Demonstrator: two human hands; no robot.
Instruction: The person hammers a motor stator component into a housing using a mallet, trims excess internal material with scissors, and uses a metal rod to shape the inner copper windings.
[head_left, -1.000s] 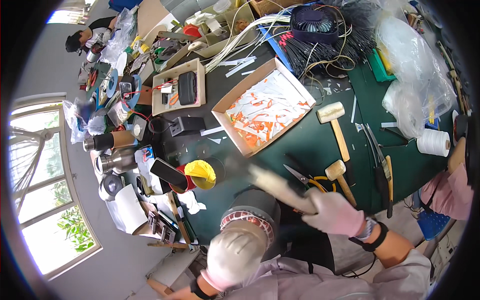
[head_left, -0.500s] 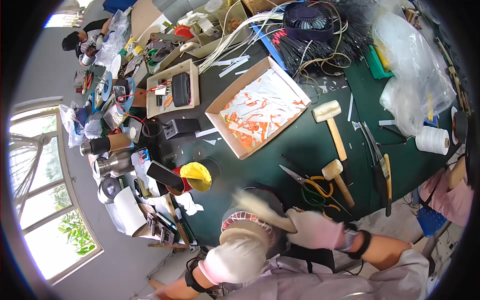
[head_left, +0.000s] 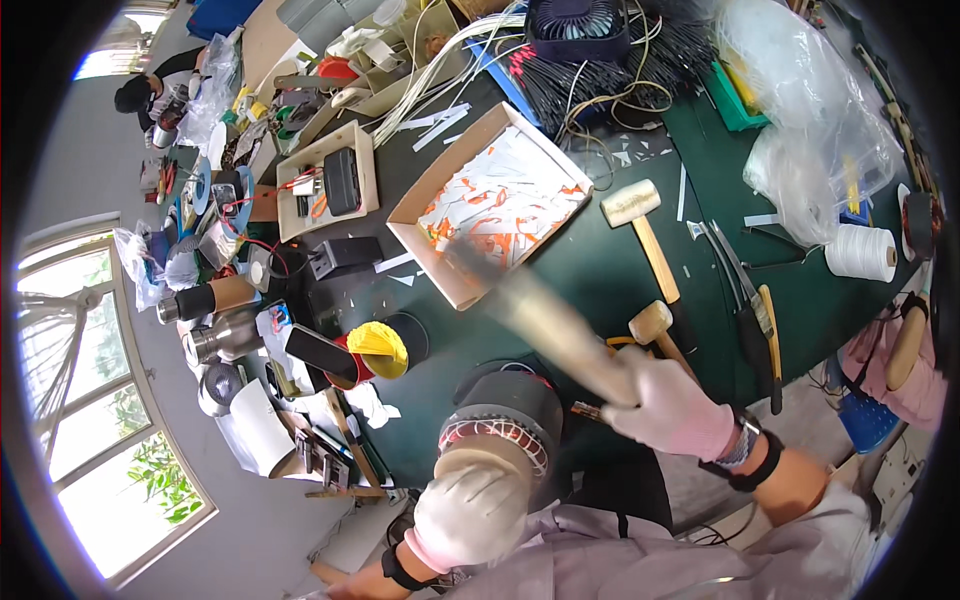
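Note:
A dark cylindrical motor stator (head_left: pixel 515 400) stands at the table's near edge. Its ring of reddish windings (head_left: pixel 495 432) is laced with white cord, and a beige round piece (head_left: pixel 485 458) sits at its near end. My left hand (head_left: pixel 472 515), in a white glove, is closed over that beige end. In my gloved right hand (head_left: pixel 672 408) is a long pale wooden tool (head_left: pixel 560 338), gripped by its near end and raised to the right of the stator. Motion smears the tool's dark far end, so its kind is unclear.
A cardboard box of white and orange scraps (head_left: pixel 410 215) lies beyond. To the right are two mallets (head_left: pixel 655 260), (head_left: pixel 650 322), long shears (head_left: pixel 740 290) and a white thread spool (head_left: pixel 860 252). A cup with yellow contents (head_left: pixel 378 348) stands left. Another person's arm (head_left: pixel 905 350) shows far right.
My right hand has lifted the wooden tool up and away from the stator, to the right. My left hand stays on the stator's beige end. The whole view has shifted slightly.

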